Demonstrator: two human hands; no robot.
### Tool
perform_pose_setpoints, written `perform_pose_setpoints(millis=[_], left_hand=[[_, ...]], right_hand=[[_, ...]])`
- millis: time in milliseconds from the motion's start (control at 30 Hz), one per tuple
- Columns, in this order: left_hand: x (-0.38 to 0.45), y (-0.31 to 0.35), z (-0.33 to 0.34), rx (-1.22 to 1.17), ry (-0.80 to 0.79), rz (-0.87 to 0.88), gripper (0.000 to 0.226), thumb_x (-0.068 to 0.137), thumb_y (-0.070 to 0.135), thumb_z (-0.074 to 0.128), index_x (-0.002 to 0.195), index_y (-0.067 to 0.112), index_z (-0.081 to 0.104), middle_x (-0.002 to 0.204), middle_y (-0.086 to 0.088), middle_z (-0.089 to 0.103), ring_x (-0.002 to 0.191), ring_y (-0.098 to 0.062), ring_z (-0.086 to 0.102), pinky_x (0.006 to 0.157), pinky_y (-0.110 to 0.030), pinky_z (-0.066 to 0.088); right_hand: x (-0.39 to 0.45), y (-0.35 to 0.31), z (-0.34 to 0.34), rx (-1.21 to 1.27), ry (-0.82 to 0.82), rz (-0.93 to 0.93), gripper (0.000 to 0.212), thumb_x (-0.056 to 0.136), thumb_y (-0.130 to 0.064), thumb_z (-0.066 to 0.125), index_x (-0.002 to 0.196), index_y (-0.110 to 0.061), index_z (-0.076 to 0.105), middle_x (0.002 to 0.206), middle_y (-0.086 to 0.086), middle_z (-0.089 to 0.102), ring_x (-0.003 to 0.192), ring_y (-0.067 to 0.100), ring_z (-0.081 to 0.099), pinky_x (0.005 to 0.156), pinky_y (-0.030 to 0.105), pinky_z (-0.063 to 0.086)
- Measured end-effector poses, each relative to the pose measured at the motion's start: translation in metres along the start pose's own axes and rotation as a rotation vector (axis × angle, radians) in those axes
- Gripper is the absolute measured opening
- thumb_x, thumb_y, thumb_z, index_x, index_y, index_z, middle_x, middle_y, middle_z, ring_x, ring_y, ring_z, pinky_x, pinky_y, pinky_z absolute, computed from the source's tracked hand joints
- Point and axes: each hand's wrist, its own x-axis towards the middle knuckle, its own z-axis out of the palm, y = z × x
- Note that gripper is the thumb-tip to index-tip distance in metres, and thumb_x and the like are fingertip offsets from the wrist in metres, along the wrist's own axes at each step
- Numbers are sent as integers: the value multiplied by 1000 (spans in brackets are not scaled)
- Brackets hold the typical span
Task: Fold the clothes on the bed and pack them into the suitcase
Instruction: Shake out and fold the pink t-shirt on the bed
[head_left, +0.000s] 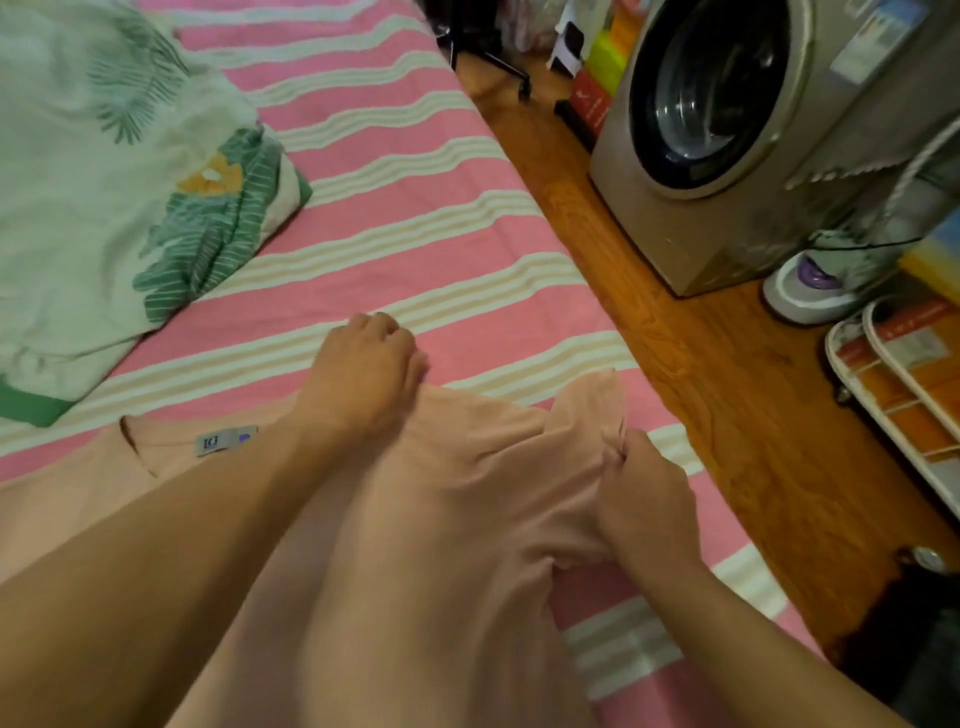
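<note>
1. Peach T-shirt (457, 519) lies flat on the striped bed (415, 218) under both forearms, long axis across the bed, collar and label left of the left hand.
2. Right hand (644, 499) pinches bunched sleeve fabric, fingers curled.
3. Left hand (369, 369) grips the shirt's far edge, fingers curled.
4. Leaf-print garment (104, 182) lies beyond, left.

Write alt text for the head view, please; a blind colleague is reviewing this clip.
Two bare hands work a peach T-shirt spread on a pink-and-cream striped bed: the left hand grips its upper edge, the right hand pinches its sleeve. A leaf-print garment lies further up the bed, and a washing machine stands on the wooden floor beside it.
</note>
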Motion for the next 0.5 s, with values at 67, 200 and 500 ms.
perform_pose_setpoints(millis=[67,200,500], left_hand=[[9,51,4,-83,-44,290,48,98,47,33,109,18,70,110,-6,64,99,-31,54,82,-42,41],[15,81,21,30,-221,473,24,101,39,44,113,22,57,113,-4,57,105,-29,52,83,-41,35],[-32,79,5,-206,170,-95,41,104,37,40,138,15,47,144,-15,42,131,-37,40,111,-50,34]], right_hand=[[1,1,2,32,1,16,22,107,-31,36,99,-21,53,93,1,63,82,20,57,74,35,47],[4,7,1,112,-14,33,27,107,-35,39,115,-21,60,105,1,67,95,23,63,83,41,55],[1,6,2,163,3,51,30,106,-33,41,123,-20,62,111,4,68,100,27,63,83,43,54]])
